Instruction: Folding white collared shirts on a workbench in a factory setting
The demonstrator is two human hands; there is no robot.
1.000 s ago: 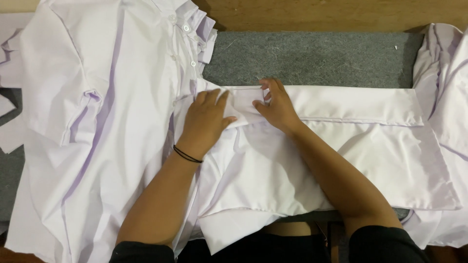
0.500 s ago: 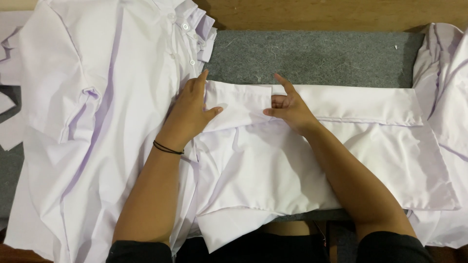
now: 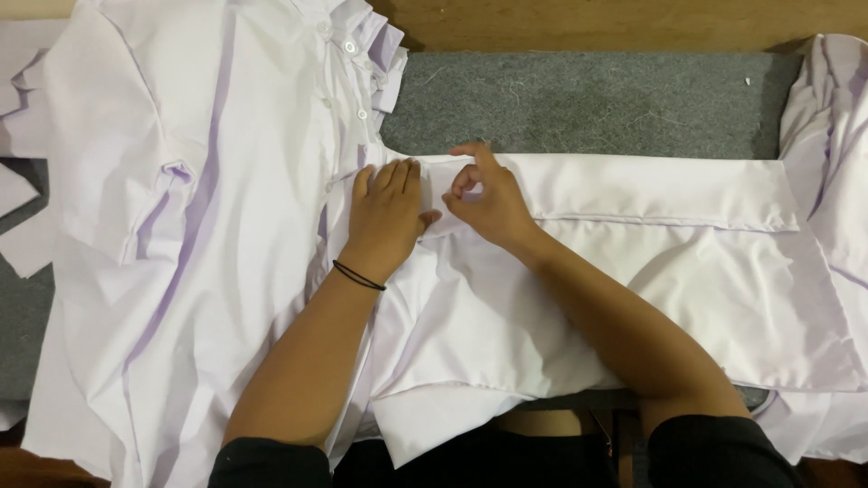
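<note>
Two hands down on one pale lilac-white garment (image 3: 633, 298), spread over the grey felt worktop (image 3: 588, 99). Taking the folded band (image 3: 624, 192) along the garment's far edge as the landmark: long axis runs side to side, from the hands out toward the right end.

Left hand (image 3: 387, 215) flat on the band's left end, palm down, fingers together and pointing away, gripping nothing, just pressing. Thin black band (image 3: 359, 276) on that wrist. Right hand (image 3: 486, 201) just beside it, nearly touching, a little further along the band, thumb and index finger narrowed into a pinch at the fabric. Cannot tell for sure whether cloth is actually caught between them. Both equally close to the band; rest of its length lies off to the right, well clear of either hand.

Left of the band: a buttoned shirt (image 3: 181, 226) lying open with its collar up top. Past the band's right end: more bunched fabric (image 3: 832, 163) of the same colour.

Versus half a second ago: hands much closer together now. Left slid right along the band; right closed from spread fingers to that pinch. Band itself hardly shifted.
</note>
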